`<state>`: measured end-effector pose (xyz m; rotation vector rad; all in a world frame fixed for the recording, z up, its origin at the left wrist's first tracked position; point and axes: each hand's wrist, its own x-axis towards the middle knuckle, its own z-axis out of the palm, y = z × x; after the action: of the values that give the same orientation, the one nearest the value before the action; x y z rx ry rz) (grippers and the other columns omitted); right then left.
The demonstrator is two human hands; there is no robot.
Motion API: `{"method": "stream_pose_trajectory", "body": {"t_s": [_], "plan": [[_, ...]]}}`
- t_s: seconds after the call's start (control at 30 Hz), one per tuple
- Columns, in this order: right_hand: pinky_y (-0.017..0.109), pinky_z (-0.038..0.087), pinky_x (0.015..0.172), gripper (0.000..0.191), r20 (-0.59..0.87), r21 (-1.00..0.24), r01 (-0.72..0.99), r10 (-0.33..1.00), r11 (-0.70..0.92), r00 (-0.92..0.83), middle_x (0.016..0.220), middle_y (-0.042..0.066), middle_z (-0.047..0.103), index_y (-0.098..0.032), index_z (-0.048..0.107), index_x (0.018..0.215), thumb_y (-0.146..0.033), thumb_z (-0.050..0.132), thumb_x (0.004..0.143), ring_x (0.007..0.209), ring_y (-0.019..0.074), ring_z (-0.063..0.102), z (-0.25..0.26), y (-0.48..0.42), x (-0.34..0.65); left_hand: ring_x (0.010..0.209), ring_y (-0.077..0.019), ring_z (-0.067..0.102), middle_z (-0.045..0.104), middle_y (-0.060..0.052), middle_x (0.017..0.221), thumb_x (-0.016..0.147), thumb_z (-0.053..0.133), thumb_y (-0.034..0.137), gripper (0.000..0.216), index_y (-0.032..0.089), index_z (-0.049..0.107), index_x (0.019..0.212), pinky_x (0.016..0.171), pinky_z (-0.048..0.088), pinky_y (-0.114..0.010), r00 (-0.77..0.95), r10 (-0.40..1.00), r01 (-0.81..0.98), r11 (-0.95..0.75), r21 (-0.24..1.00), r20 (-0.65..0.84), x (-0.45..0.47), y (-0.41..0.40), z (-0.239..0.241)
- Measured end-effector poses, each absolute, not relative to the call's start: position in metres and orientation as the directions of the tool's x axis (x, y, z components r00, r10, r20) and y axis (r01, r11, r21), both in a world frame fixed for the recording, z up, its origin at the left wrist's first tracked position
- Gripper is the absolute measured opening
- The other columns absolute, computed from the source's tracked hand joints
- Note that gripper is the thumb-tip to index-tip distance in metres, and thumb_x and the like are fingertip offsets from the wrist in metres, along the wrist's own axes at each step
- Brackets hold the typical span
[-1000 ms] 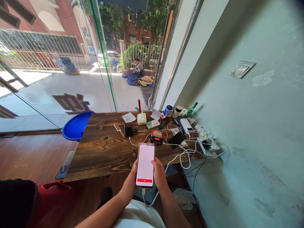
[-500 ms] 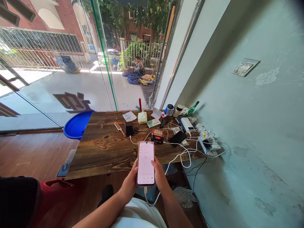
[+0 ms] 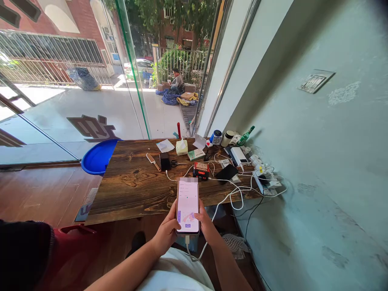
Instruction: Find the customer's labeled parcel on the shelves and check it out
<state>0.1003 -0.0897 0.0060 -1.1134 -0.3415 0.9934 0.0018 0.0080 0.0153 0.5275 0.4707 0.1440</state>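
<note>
A lit smartphone (image 3: 188, 204) stands in portrait between the person's two hands, above the near edge of a dark wooden table (image 3: 130, 186). The left hand (image 3: 166, 235) grips its lower left corner, at the phone's 7 o'clock, the thumb lying along that edge. The right hand (image 3: 207, 226) holds the right side at about 4 o'clock, with its thumb over the screen; whether that thumb touches the glass, I cannot tell. Both hands are closed around the phone, other fingers mostly hidden by it. A white charging cable (image 3: 198, 258) plugs in at 6 o'clock.

Clockwise from the phone, a tissue pack (image 3: 182, 148) sits at 12 o'clock, a red-and-black device (image 3: 201, 171) at 1, a dark phone (image 3: 226, 173) at 2 and a power strip (image 3: 257, 184) between 2 and 3. A blue basin (image 3: 93, 161) is at 10, a tan-handled knife (image 3: 153, 162) at 11.
</note>
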Motion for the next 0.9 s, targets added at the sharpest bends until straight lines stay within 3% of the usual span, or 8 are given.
{"method": "stream_pose_trajectory", "body": {"t_s": [0.23,0.47,0.77,0.9], "plan": [[0.036,0.043,0.089,0.044,-0.168,-0.893,-0.436,0.819,0.108,0.548,0.109,0.005,0.064,-0.021,0.051,0.115,-0.026,0.050,0.072,0.102,0.0232,0.055,0.010,-0.090,0.100,0.110,-0.0231,0.052,0.057,-0.001,0.124,0.069,0.057,0.022,0.070,0.029,0.035,0.135,0.088,0.043,-0.030,0.843,0.357,-0.047,0.793,0.607,-0.401,0.005,0.006,0.015],[0.038,0.043,0.090,0.048,-0.180,-0.899,-0.429,0.821,0.087,0.542,0.110,0.004,0.064,-0.022,0.048,0.119,-0.024,0.049,0.071,0.104,0.0239,0.056,0.010,-0.092,0.097,0.103,-0.0231,0.056,0.060,-0.004,0.120,0.074,0.064,0.033,0.059,0.027,0.044,0.129,0.084,0.046,-0.031,0.812,0.428,-0.044,0.722,0.690,-0.396,0.008,0.003,0.008],[0.035,0.047,0.083,0.042,-0.214,-0.943,-0.330,0.689,0.038,0.692,0.112,0.006,0.063,-0.024,0.049,0.116,-0.036,0.059,0.076,0.099,0.0228,0.059,0.003,-0.082,0.085,0.113,-0.0247,0.051,0.057,-0.002,0.124,0.070,0.055,0.021,0.063,0.026,0.042,0.131,0.093,0.041,-0.033,0.834,0.399,-0.070,0.761,0.645,-0.380,0.007,0.004,0.008],[0.036,0.050,0.076,0.047,-0.253,-0.885,-0.455,0.718,0.099,0.649,0.105,0.007,0.066,-0.021,0.048,0.117,-0.035,0.056,0.072,0.093,0.0245,0.061,0.000,-0.083,0.089,0.109,-0.0245,0.053,0.059,-0.001,0.121,0.062,0.050,0.015,0.073,0.026,0.039,0.133,0.089,0.043,-0.032,0.863,0.338,-0.058,0.804,0.592,-0.375,0.008,0.004,0.014]]}}
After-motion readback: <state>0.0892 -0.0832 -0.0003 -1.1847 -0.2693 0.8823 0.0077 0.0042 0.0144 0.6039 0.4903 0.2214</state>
